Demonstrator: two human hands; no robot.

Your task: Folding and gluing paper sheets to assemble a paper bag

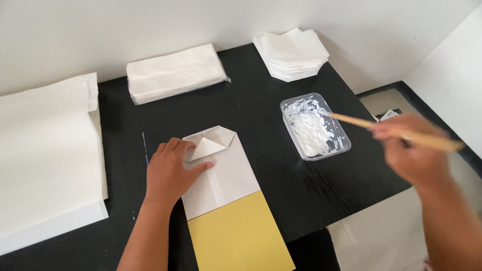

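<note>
1. I see my left hand [170, 173] pressed flat, fingers spread, on the folded white paper bag [221, 170] at the middle of the black table [271, 165].
2. A yellow sheet [238, 233] sticks out from under the bag, on the side nearest me.
3. My right hand [414, 150] is closed around a wooden stick [396, 131], blurred, just right of the paste tub [315, 126].
4. The tub sits right of the bag, apart from it.
5. Beyond the bag lie two white paper stacks [175, 73]; a large stack [45, 155] lies to its left.
</note>
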